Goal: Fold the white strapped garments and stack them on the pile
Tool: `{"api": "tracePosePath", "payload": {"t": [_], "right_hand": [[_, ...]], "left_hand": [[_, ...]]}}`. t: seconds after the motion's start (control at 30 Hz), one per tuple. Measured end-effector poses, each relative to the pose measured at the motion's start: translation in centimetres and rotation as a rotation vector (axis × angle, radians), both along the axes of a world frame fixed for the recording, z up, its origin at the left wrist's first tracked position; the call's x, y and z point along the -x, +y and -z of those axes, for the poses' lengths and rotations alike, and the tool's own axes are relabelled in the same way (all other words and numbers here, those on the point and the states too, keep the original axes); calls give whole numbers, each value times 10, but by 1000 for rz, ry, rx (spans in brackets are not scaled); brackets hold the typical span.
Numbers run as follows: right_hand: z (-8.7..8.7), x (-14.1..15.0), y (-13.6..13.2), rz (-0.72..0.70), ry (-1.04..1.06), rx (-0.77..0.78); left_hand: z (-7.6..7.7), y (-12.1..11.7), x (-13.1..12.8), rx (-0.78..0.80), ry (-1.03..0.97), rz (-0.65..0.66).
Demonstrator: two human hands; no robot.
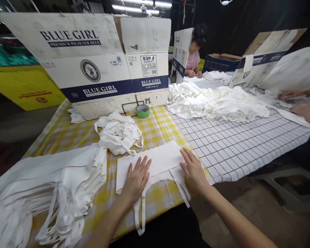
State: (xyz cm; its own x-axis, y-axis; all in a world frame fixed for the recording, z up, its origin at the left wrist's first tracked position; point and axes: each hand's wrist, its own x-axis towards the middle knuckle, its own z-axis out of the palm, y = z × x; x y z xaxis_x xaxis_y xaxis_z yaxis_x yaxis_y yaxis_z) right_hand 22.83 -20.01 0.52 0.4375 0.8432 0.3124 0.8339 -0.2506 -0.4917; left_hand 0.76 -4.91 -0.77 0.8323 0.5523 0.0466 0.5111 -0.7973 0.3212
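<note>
A white strapped garment (157,160) lies folded on the yellow checked tablecloth in front of me. My left hand (137,177) rests flat on its left part with the fingers spread. At its right end, my right hand (193,168) touches the edge, fingers stretched out. Thin straps (140,215) hang from the garment over the table's front edge. To the left is a thick stack of similar white garments (67,165) with dangling straps. Behind the garment sits a loose heap of white straps and cloth (120,132).
Printed cardboard (105,69) stands upright at the back, with a roll of green tape (143,111) before it. A big white cloth pile (217,101) covers part of the grid-patterned tablecloth (209,148). One person (193,62) sits behind; another person's hands (305,103) work at right.
</note>
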Motion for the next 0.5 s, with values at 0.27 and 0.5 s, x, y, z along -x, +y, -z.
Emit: {"api": "tracePosePath", "payload": {"t": [0.27, 0.5], "right_hand": [[27, -30, 56, -242, -181, 217], [17, -48, 63, 207, 83, 177]], "left_hand": [[18, 16, 80, -170, 30, -257], [-8, 33, 51, -156, 58, -769]]}}
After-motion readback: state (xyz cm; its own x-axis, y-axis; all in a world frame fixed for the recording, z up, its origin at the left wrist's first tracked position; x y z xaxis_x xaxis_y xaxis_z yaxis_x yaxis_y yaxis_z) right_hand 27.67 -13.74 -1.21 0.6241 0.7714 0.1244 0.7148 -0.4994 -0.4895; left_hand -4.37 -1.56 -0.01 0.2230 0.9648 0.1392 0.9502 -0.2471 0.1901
